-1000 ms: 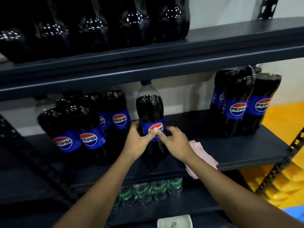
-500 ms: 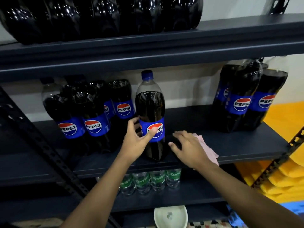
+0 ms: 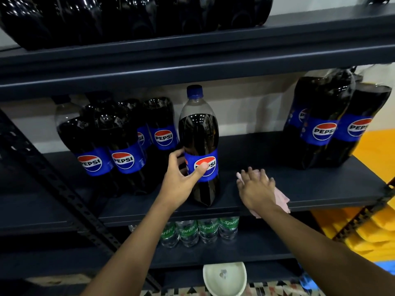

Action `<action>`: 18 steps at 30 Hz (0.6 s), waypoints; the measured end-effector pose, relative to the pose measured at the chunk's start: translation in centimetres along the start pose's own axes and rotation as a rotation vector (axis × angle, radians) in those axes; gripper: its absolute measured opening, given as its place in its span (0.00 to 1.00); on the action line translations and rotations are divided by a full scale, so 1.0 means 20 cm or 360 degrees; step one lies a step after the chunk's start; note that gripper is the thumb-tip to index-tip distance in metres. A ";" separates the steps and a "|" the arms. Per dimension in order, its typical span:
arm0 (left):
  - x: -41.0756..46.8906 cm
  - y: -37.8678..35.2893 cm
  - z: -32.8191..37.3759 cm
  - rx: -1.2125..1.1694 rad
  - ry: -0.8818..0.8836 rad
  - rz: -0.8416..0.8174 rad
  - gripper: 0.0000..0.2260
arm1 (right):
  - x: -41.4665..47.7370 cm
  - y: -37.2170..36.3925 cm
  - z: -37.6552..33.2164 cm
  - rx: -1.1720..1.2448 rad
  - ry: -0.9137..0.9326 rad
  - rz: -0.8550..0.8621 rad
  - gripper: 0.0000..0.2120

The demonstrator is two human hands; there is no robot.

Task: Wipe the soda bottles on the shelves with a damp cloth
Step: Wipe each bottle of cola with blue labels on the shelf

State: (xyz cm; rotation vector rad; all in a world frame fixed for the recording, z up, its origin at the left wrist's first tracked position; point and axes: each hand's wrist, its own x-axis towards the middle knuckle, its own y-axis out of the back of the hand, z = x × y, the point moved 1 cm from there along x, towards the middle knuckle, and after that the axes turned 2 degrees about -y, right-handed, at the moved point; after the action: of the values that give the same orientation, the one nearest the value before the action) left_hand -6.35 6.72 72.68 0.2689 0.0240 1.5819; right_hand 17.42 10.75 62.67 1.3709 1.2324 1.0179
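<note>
White glazed bowl (image 3: 224, 278) sits nearest me, low down, and just beyond it a row of small clear bottles with green labels (image 3: 198, 231) stands on the lower shelf.

Above those is the near edge of the dark blue-grey metal middle shelf (image 3: 320, 189), where both my hands are. My left hand (image 3: 181, 180) grips the tall plastic cola bottle with the blue cap and blue label (image 3: 198, 135): the thumb lies across the logo and the fingers curl round its left side. The bottle stands upright near the front edge, a little apart from the others.

A second ago my right hand (image 3: 256, 189) was on that label too. It has since left the bottle and moved right, and now lies flat on the pale pink cloth (image 3: 282, 199), fingers spread and straight, not yet closed on it. The cloth lies on the shelf just right of the bottle, one corner hanging over the front edge. I judge that the wipe comes next: gather the cloth, then rub the bottle while my left hand steadies it.

Further back on the left stands a cluster of matching cola bottles (image 3: 124, 146); far right, a shrink-wrapped pack of them (image 3: 324, 124). Highest and farthest, the upper shelf (image 3: 192, 60) carries more dark bottles (image 3: 128, 18).
</note>
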 end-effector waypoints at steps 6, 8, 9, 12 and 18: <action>0.01 0.02 0.00 0.0069 0.0002 -0.0043 0.46 | -0.14 0.20 -0.13 0.1487 0.0289 0.0113 0.20; 0.02 0.03 0.00 0.0138 -0.0015 -0.0083 0.49 | -0.25 0.29 -0.28 0.1667 0.0568 0.0191 0.19; 0.02 0.03 0.00 0.0172 -0.0034 -0.0118 0.50 | -0.30 0.31 -0.35 0.1661 0.0667 0.0232 0.21; 0.04 0.04 -0.01 0.0212 -0.0051 -0.0177 0.47 | -0.32 0.38 -0.48 0.1619 0.0825 0.0483 0.26; 0.05 0.05 -0.01 0.0179 0.0014 -0.0232 0.37 | -0.16 0.76 -0.65 0.1105 0.0973 0.1373 0.23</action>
State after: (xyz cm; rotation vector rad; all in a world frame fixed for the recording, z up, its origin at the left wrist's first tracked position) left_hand -7.42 7.73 72.81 0.3405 0.1366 1.4391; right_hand 6.78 9.50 79.83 2.3558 1.5429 1.7951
